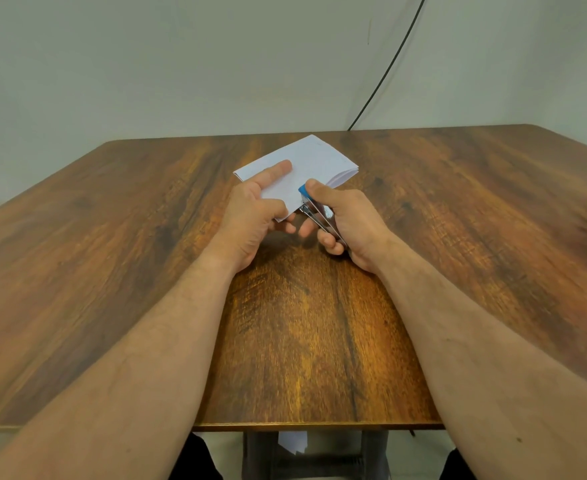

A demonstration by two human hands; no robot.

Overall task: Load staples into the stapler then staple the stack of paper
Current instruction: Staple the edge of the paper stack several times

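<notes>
The small blue-topped metal stapler [311, 206] sits clamped in the right hand's [349, 223] grip, its nose over the near corner of the white paper stack [306, 168]. At its nine o'clock, the left hand [254, 216] pinches that stack above the dark wooden surface [112, 254].

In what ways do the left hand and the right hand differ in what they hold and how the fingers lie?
The left hand holds the stack of paper, while the right hand grips the blue stapler. The left hand's index finger lies straight on top of the paper; the right hand's fingers curl round the stapler, thumb on its blue top. Both hands meet at the paper's near corner, above the wooden table.
</notes>
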